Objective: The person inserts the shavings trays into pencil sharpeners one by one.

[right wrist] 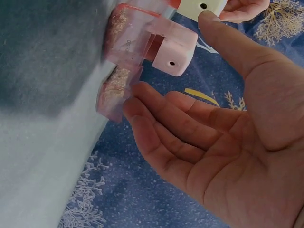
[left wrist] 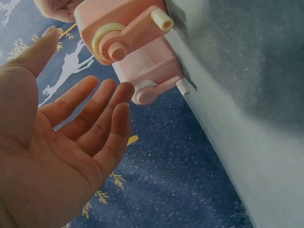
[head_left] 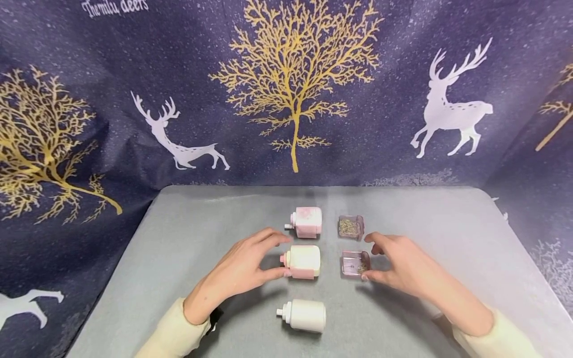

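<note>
white sharpener (head_left: 308, 315) foremost, left hand (head_left: 243, 263) and right hand (head_left: 405, 261) flank a cream sharpener (head_left: 305, 258) and translucent tray (head_left: 351, 260), fingers spread.

The left wrist view's top edge crops the nearer sharpener (left wrist: 121, 29).

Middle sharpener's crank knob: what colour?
The knob is pale yellow; it shows best in the left wrist view.
</note>
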`<state>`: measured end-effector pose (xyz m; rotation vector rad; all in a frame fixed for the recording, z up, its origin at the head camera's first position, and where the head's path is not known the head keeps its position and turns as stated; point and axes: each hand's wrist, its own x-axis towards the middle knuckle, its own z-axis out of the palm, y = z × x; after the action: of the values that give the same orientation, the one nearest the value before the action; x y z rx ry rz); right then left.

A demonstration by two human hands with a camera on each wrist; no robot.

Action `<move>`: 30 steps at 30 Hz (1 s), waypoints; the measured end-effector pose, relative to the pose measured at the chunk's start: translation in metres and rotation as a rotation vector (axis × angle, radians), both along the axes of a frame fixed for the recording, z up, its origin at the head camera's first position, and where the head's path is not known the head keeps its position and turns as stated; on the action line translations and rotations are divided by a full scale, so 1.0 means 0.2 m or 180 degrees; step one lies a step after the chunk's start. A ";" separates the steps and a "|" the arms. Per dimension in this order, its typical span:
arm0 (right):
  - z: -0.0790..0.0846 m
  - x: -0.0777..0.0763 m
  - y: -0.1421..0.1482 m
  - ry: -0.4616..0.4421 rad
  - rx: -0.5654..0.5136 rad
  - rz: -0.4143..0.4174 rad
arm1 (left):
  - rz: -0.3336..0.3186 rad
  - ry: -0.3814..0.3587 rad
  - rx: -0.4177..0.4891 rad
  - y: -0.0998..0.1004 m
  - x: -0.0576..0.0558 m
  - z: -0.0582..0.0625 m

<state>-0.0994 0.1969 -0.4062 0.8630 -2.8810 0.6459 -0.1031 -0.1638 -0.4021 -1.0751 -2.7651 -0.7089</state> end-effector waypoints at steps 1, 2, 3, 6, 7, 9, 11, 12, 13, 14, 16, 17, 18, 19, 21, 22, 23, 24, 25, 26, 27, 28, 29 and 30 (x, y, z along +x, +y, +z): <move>0.00 -0.01 0.00 -0.0010 0.0007 -0.0001 | 0.0001 -0.0017 -0.0011 0.00 -0.01 -0.01; -0.01 -0.01 0.00 -0.0013 0.0013 0.0002 | -0.0007 -0.0030 -0.0016 0.00 -0.01 -0.01; -0.01 -0.02 0.00 -0.0013 0.0014 0.0008 | -0.0018 -0.0044 -0.0014 0.00 -0.01 -0.02; -0.02 -0.03 0.00 0.0004 0.0020 0.0033 | -0.0041 -0.0081 -0.0015 0.01 -0.02 -0.03; -0.02 -0.04 -0.01 -0.0004 0.0024 0.0048 | -0.0041 -0.0091 -0.0020 0.01 -0.02 -0.04; -0.03 -0.04 -0.01 -0.0038 0.0040 0.0078 | -0.0057 -0.0099 -0.0008 0.01 -0.03 -0.04; -0.03 -0.05 -0.02 -0.0099 0.0077 0.0114 | -0.0060 -0.0089 -0.0021 0.02 -0.03 -0.05; -0.03 -0.06 -0.02 -0.0132 0.0097 0.0126 | -0.0069 -0.0080 -0.0026 0.03 -0.04 -0.05; -0.03 -0.06 -0.02 -0.0159 0.0114 0.0141 | -0.0078 -0.0071 -0.0034 0.03 -0.04 -0.05; -0.03 -0.07 -0.02 -0.0181 0.0132 0.0156 | -0.0087 -0.0065 -0.0040 0.04 -0.05 -0.06; -0.04 -0.08 -0.03 -0.0219 0.0161 0.0194 | -0.0093 -0.0067 -0.0055 0.05 -0.05 -0.06; -0.04 -0.08 -0.03 -0.0228 0.0175 0.0210 | -0.0097 -0.0069 -0.0061 0.05 -0.05 -0.07; -0.04 -0.09 -0.03 -0.0238 0.0185 0.0225 | -0.0104 -0.0076 -0.0065 0.05 -0.06 -0.07; -0.04 -0.09 -0.03 -0.0250 0.0194 0.0241 | -0.0110 -0.0086 -0.0061 0.06 -0.06 -0.07; -0.04 -0.09 -0.04 -0.0268 0.0202 0.0267 | -0.0129 -0.0094 -0.0041 0.06 -0.06 -0.08; -0.05 -0.09 -0.04 -0.0274 0.0204 0.0273 | -0.0141 -0.0097 -0.0034 0.06 -0.06 -0.08; -0.05 -0.10 -0.04 -0.0281 0.0207 0.0279 | -0.0153 -0.0102 -0.0027 0.07 -0.07 -0.08; -0.05 -0.10 -0.04 -0.0285 0.0206 0.0285 | -0.0164 -0.0116 -0.0020 0.07 -0.07 -0.08; -0.05 -0.09 -0.04 -0.0293 0.0204 0.0296 | -0.0172 -0.0126 -0.0014 0.07 -0.07 -0.09; -0.05 -0.09 -0.04 -0.0300 0.0202 0.0305 | -0.0181 -0.0135 -0.0003 0.07 -0.07 -0.09; -0.05 -0.09 -0.04 -0.0317 0.0203 0.0317 | -0.0184 -0.0148 0.0003 0.07 -0.07 -0.09; -0.05 -0.09 -0.04 -0.0336 0.0206 0.0326 | -0.0185 -0.0158 0.0006 0.07 -0.06 -0.09; -0.05 -0.09 -0.04 -0.0357 0.0217 0.0330 | -0.0184 -0.0167 0.0009 0.07 -0.06 -0.09; -0.05 -0.09 -0.04 -0.0383 0.0231 0.0325 | -0.0183 -0.0177 0.0015 0.07 -0.06 -0.09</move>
<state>-0.1179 0.1896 -0.4167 1.0207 -3.0004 0.6261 -0.1150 -0.1502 -0.4200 -1.1556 -2.7874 -0.7631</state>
